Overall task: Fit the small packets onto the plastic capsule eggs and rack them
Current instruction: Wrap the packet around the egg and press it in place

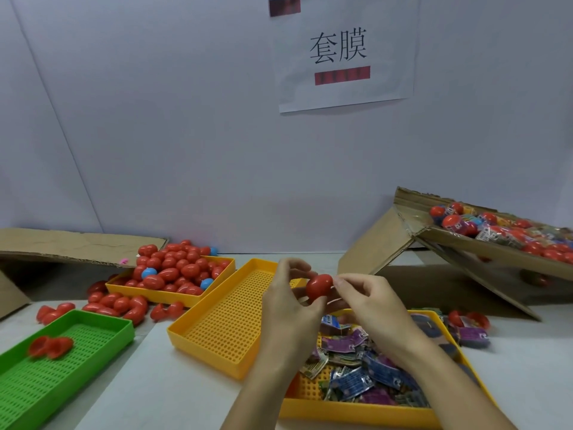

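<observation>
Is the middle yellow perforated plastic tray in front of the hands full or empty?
Empty: the middle yellow perforated plastic tray shows only bare holes where visible; hands hide its far right corner.

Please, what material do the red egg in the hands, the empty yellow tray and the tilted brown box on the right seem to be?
Red egg: probably hard plastic, since it is smooth with a glossy highlight.
Yellow tray: looks like moulded plastic, matte, with a uniform colour and a regular perforated grid floor.
Brown box: corrugated cardboard, dull brown, with rough torn flap edges.

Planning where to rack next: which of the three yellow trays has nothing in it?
The middle yellow tray, in front of the hands; the far-left one holds red eggs, the near-right one packets.
</observation>
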Demonstrator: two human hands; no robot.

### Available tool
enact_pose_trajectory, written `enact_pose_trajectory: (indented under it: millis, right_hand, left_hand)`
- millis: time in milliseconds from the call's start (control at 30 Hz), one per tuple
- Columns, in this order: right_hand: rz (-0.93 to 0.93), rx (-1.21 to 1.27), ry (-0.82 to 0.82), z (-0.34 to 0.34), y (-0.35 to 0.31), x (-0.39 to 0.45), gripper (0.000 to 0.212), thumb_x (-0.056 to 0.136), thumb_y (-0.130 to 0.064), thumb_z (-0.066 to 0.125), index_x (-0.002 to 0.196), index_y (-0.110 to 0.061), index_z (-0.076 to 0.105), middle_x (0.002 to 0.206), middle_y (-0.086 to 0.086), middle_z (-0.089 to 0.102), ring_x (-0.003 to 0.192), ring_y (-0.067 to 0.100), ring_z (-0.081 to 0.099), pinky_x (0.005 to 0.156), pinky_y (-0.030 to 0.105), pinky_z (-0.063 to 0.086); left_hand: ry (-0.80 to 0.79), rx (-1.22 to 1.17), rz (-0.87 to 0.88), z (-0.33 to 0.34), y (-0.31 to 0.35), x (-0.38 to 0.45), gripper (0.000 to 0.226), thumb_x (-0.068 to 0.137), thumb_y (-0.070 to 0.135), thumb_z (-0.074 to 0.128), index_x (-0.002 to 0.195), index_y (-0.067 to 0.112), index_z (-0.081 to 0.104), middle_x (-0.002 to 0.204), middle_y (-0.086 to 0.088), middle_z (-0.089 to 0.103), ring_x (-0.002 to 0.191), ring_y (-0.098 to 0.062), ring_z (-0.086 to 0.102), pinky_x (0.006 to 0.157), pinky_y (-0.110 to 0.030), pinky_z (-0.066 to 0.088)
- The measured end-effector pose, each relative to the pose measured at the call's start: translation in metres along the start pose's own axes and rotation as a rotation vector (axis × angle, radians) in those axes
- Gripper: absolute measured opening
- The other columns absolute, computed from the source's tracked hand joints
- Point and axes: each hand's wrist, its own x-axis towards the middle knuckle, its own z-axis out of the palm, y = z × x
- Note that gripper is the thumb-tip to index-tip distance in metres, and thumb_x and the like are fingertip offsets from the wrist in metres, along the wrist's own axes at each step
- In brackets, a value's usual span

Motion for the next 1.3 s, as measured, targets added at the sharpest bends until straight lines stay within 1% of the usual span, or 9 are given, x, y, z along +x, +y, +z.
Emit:
enact_pose_trajectory:
  millis: [133,300,600,700,833,933,1067,1167,1300]
  right_hand:
    - [-0.014,0.096,0.044,0.003,0.002,0.000,0.020,0.088,-0.040,0.063,0.101,-0.028,0.072,0.094,-0.008,0.076,0.090,0.008,0.072,0.070,0.024,0.058]
    - [0.014,0.200,0.074,0.004,0.001,0.001,0.016,0.092,-0.025,0.063,0.104,-0.023,0.072,0.097,0.000,0.076,0.095,0.016,0.072,0.082,0.036,0.059]
    - [0.025,0.348,0.059,0.001,0.001,0.002,0.024,0.093,-0.009,0.061,0.105,-0.024,0.074,0.104,0.000,0.075,0.103,0.020,0.070,0.087,0.040,0.059]
    - [-0.007,0.363,0.042,0.000,-0.001,0.002,0.024,0.094,-0.008,0.059,0.107,-0.023,0.073,0.103,0.000,0.075,0.100,0.017,0.071,0.081,0.033,0.058]
    - [-0.056,0.072,0.142,-0.008,0.002,0.003,0.021,0.094,-0.008,0.062,0.104,-0.025,0.072,0.088,-0.006,0.076,0.082,0.008,0.071,0.068,0.020,0.056]
    - [-0.042,-0.307,0.073,-0.012,0.004,0.002,0.018,0.092,-0.016,0.067,0.098,-0.032,0.074,0.087,-0.012,0.073,0.082,0.002,0.068,0.073,0.015,0.053]
    - [0.032,-0.676,-0.143,-0.007,0.007,-0.003,0.012,0.091,-0.028,0.068,0.102,-0.028,0.074,0.102,-0.010,0.066,0.089,0.003,0.062,0.081,0.019,0.052]
    - [0.106,-0.779,-0.245,-0.002,0.003,-0.007,0.015,0.084,-0.036,0.075,0.096,-0.027,0.073,0.102,-0.007,0.060,0.084,0.007,0.062,0.072,0.023,0.054]
    - [0.125,-0.823,-0.267,0.001,0.000,-0.008,0.021,0.082,-0.032,0.079,0.101,-0.025,0.073,0.101,-0.007,0.058,0.084,0.008,0.061,0.071,0.021,0.055]
  left_hand:
    - [-0.002,-0.009,0.045,0.000,0.001,0.000,0.042,0.080,-0.002,0.077,0.100,0.026,0.054,0.104,0.007,0.063,0.092,-0.014,0.068,0.066,-0.025,0.061]
    - [-0.024,-0.043,0.057,0.000,0.003,-0.001,0.034,0.082,0.004,0.077,0.099,0.027,0.060,0.103,0.006,0.064,0.093,-0.003,0.066,0.056,-0.015,0.055]
    - [-0.008,0.017,0.084,0.000,0.004,-0.001,0.027,0.081,0.010,0.079,0.102,0.023,0.068,0.096,0.008,0.071,0.092,0.000,0.067,0.072,-0.014,0.055]
    - [0.025,-0.049,0.056,-0.002,0.004,0.000,0.022,0.084,0.013,0.076,0.102,0.024,0.069,0.092,0.007,0.073,0.091,-0.006,0.070,0.074,-0.018,0.056]
    - [0.108,-0.554,-0.250,-0.007,0.009,0.005,0.016,0.094,0.017,0.063,0.105,0.007,0.068,0.089,-0.015,0.075,0.085,-0.028,0.074,0.070,-0.029,0.061]
    - [0.137,-0.757,-0.408,-0.008,0.012,0.007,0.025,0.099,0.018,0.053,0.099,-0.004,0.064,0.085,-0.024,0.073,0.078,-0.033,0.074,0.063,-0.030,0.061]
    - [0.116,-0.867,-0.492,-0.009,0.015,0.006,0.026,0.097,0.020,0.055,0.096,-0.004,0.064,0.082,-0.024,0.073,0.072,-0.030,0.074,0.059,-0.031,0.061]
    - [0.101,-0.902,-0.524,-0.009,0.015,0.004,0.027,0.095,0.021,0.058,0.097,-0.005,0.065,0.079,-0.021,0.072,0.066,-0.027,0.072,0.058,-0.030,0.058]
    - [0.082,-0.935,-0.541,-0.010,0.016,0.005,0.026,0.093,0.020,0.058,0.100,-0.005,0.064,0.076,-0.019,0.069,0.063,-0.025,0.068,0.058,-0.030,0.057]
